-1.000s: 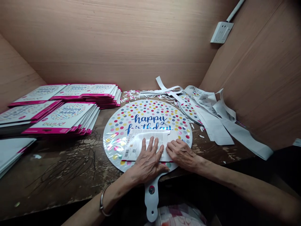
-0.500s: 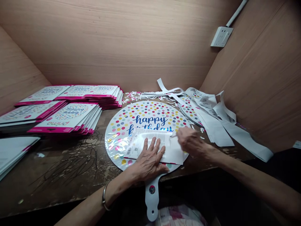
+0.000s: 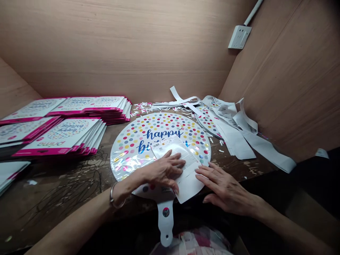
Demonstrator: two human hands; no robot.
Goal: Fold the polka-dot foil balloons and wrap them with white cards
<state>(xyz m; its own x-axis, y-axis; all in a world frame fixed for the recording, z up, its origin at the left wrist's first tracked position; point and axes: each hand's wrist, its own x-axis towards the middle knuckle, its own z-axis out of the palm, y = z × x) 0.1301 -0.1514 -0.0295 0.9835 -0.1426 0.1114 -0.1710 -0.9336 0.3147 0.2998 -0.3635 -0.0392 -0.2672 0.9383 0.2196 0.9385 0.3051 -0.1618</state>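
Observation:
A round dotted "happy birthday" board with a white handle lies on the brown table, its handle reaching past the front edge. On the board rests a white printed packet, turned at an angle, with a barcode at its upper left. My left hand lies across the packet with its fingers spread. At the packet's right edge my right hand is open, its fingertips touching or just beside it.
Stacks of pink-edged packets cover the table's left side. White paper strips lie on the right beside more dotted boards. Small paper scraps lie along the back. A wall socket is at upper right.
The packet has turned clockwise, its right end now nearer the front edge. My right hand has opened from a closed grip and moved lower. The whole view has shifted slightly.

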